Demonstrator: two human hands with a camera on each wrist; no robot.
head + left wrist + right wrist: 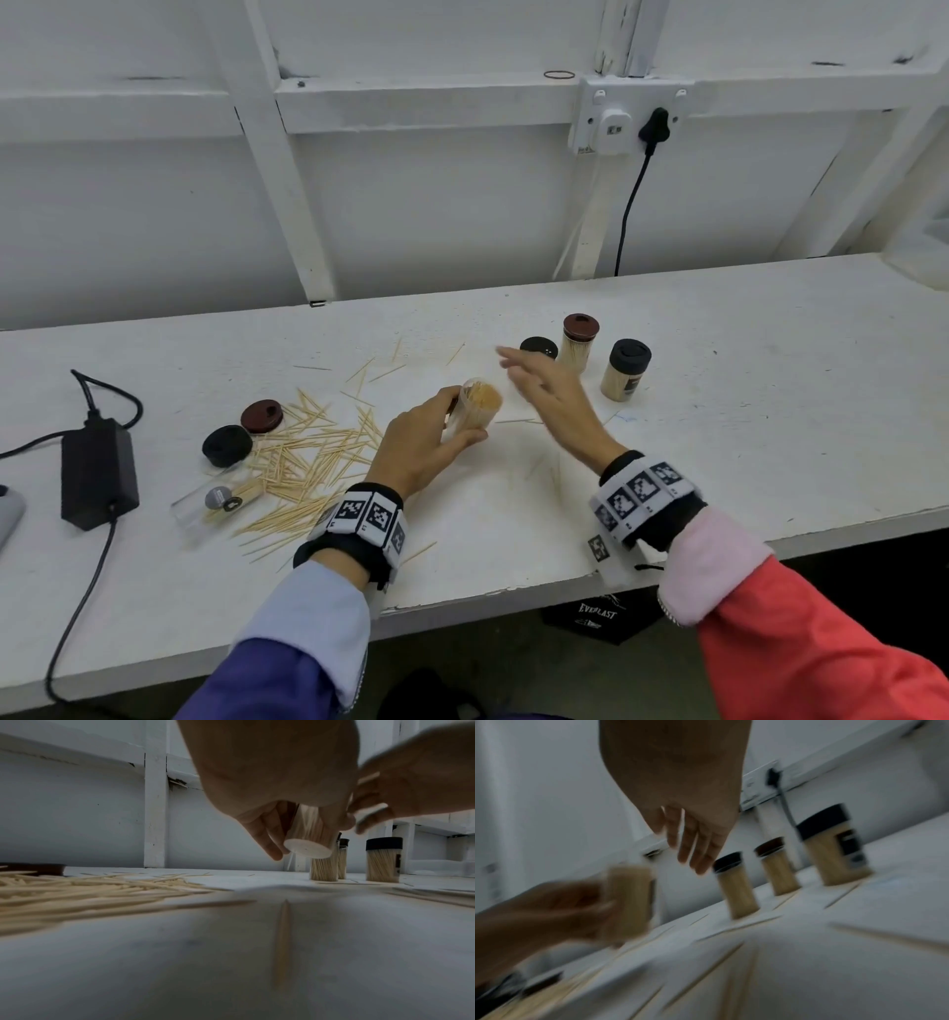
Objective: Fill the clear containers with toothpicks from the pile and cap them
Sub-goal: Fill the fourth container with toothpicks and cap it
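Note:
My left hand [431, 437] grips an uncapped clear container [480, 403] packed with toothpicks, lifted and tilted a little off the table [719, 462]; its white base [307, 847] shows in the left wrist view. My right hand [539, 380] hovers just right of it, blurred, fingers straight and holding nothing [695, 850]. The toothpick pile [308, 457] lies left of my left hand. Beside the pile sit a brown cap [262, 416] and a black cap [227, 446]. An empty clear container [215, 501] lies on its side.
Three capped, filled containers stand at the back right: black-capped [539, 349], brown-capped [580, 342] and black-capped [626, 370]. A black power adapter [97, 473] with its cable sits at far left. Loose toothpicks [518, 421] are scattered about. A wall socket [621, 115] is behind.

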